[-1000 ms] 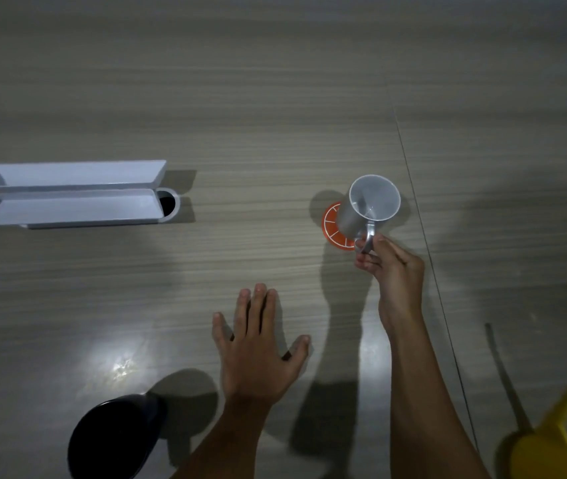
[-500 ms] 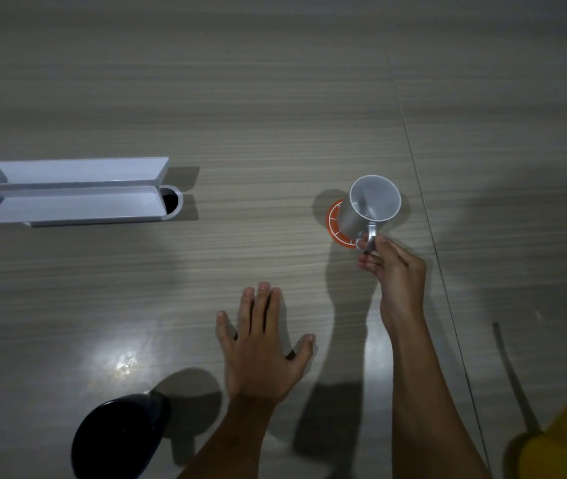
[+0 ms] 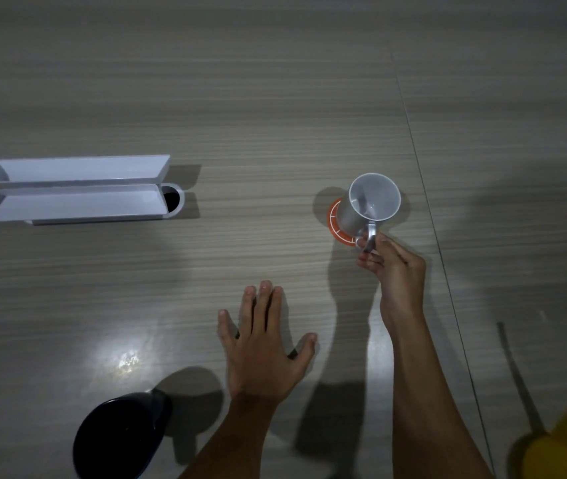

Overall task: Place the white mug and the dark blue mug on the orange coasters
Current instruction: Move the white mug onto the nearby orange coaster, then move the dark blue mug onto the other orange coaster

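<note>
Right hand (image 3: 394, 271) pinches the white mug (image 3: 368, 205) handle over the orange coaster (image 3: 335, 223), frame centre-right; left hand (image 3: 261, 350) lies spread flat on the table (image 3: 275, 98).

A pale wood-grain surface (image 3: 275, 98) carries a white two-trough tray (image 3: 75, 188) lying lengthwise, with a small round dark-mouthed holder (image 3: 171, 199) touching its right end. Well to the tray's right and nearer the camera sits a yellow object (image 3: 565, 451), partly cut off
</note>
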A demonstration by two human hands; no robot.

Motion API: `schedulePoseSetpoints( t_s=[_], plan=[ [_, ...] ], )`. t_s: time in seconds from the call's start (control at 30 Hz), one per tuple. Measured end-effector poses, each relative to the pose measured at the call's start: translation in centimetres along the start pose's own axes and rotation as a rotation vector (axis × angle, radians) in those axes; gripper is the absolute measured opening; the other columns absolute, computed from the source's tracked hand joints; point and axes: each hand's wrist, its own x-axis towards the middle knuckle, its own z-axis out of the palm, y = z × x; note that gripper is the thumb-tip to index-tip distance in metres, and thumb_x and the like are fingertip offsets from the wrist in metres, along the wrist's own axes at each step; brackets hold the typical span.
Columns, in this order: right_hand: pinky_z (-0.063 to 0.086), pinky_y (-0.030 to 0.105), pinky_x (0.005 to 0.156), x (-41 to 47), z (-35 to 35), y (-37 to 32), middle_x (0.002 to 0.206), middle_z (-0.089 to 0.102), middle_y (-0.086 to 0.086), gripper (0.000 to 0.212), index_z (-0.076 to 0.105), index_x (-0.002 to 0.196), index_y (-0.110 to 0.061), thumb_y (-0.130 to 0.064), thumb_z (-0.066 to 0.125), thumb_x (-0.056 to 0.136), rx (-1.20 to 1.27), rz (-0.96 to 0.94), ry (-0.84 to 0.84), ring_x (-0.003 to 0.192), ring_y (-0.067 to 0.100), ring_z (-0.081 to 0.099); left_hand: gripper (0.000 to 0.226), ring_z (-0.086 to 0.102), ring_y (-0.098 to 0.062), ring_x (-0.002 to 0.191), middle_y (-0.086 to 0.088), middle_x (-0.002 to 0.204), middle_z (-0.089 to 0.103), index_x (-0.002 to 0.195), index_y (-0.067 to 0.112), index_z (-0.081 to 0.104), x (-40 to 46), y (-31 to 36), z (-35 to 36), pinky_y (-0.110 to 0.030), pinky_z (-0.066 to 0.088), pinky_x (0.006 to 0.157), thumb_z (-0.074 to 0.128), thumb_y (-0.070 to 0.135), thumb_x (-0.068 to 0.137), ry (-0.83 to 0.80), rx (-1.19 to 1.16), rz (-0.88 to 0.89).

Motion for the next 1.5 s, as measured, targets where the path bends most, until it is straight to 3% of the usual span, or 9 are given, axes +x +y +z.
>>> schedulePoseSetpoints(
  t_s=[0.27,0.47,0.57,0.67,0.8,0.9,1.13,1.3,1.5],
  plan=[
    [0.061,0.028,0.067,0.3,-0.5,0.8,0.082,0.076,0.004,0.024,0.079,0.092,-0.022,-0.008,0.06,0.1,-0.019,-0.026,-0.008,0.069,0.016,0.067,0.092,0.011,-0.024,0.157,0.0,0.169,0.022,0.159,0.022,0.023,0.0,0.0,-0.1,-0.068,0.011,0.12,0.039,0.077,0.087,-0.012,0.022,0.009],
    [0.059,0.024,0.063,-3.4,-2.6,3.7,0.107,0.075,0.014,0.016,0.072,0.099,-0.028,-0.013,0.068,0.096,-0.122,-0.003,0.069,0.064,0.007,0.07,0.09,0.01,-0.025,0.157,-0.002,0.169,0.023,0.158,0.021,0.025,0.0,0.1,-0.2,-0.069,0.012,0.119,0.037,0.076,0.088,-0.009,0.009,0.025],
    [0.061,0.034,0.084,-7.9,-4.0,5.1,0.107,0.078,-0.001,0.012,0.072,0.104,-0.031,-0.022,0.068,0.097,-0.306,0.011,0.046,0.09,0.008,0.074,0.086,0.009,-0.025,0.158,-0.002,0.169,0.02,0.158,0.019,0.025,-0.5,-0.2,-1.2,-0.066,0.008,0.121,0.034,0.073,0.091,-0.05,0.012,0.053],
    [0.052,0.022,0.098,-13.4,-4.9,6.3,0.101,0.067,-0.027,0.016,0.071,0.109,-0.035,-0.025,0.067,0.097,-0.477,-0.011,-0.019,0.099,-0.01,0.067,0.078,0.011,-0.025,0.157,-0.003,0.17,0.019,0.158,0.019,0.025,-3.4,-2.2,-1.6,-0.058,0.008,0.125,0.035,0.063,0.095,-0.086,-0.007,0.18],
    [0.033,0.0,0.104,-19.6,-5.0,8.7,0.13,0.064,-0.01,0.032,0.068,0.13,-0.015,-0.01,0.062,0.099,-0.74,-0.081,-0.097,0.131,0.014,0.057,0.069,0.016,-0.021,0.156,-0.001,0.169,0.022,0.159,0.019,0.024,-10.1,-6.4,-2.0,-0.047,0.013,0.122,0.031,0.055,0.101,-0.131,0.007,0.31],
    [0.016,0.021,0.125,-23.5,-4.7,10.8,0.168,0.032,-0.001,0.053,0.045,0.154,-0.01,-0.012,0.057,0.102,-0.934,-0.111,-0.224,0.159,0.016,0.021,0.067,0.014,-0.018,0.156,0.002,0.169,0.021,0.159,0.021,0.024,-12.9,-9.2,-3.1,-0.044,0.013,0.122,0.028,0.054,0.102,-0.2,0.051,0.362],
    [-0.004,0.043,0.131,-29.3,-3.6,14.9,0.175,-0.007,0.006,0.077,0.007,0.165,-0.015,-0.043,0.045,0.104,-1.253,-0.189,-0.278,0.161,0.026,-0.011,0.064,-0.002,-0.009,0.156,0.011,0.169,0.003,0.16,0.026,0.015,-17.9,-15.4,-5.3,-0.036,-0.001,0.127,0.026,0.051,0.103,-0.279,-0.043,0.431],
    [-0.013,0.053,0.125,-32.5,-1.9,17.5,0.172,-0.022,0.013,0.096,-0.007,0.164,-0.016,-0.069,0.034,0.096,-1.421,-0.147,-0.287,0.158,0.032,-0.023,0.053,0.032,-0.016,0.15,0.005,0.161,0.039,0.149,0.021,0.046,-21.0,-20.4,-6.8,-0.031,0.008,0.124,0.045,0.041,0.1,-0.142,-0.144,0.407],
    [-0.011,0.057,0.127,-32.8,-1.2,17.6,0.17,-0.026,0.015,0.099,-0.013,0.163,-0.014,-0.073,0.03,0.096,-1.463,-0.11,-0.281,0.157,0.033,-0.026,0.039,0.049,-0.005,0.13,0.01,0.139,0.057,0.132,0.026,0.06,-21.5,-21.9,-9.9,-0.029,0.041,0.11,0.068,0.029,0.095,-0.029,-0.645,0.082]
  ],
)
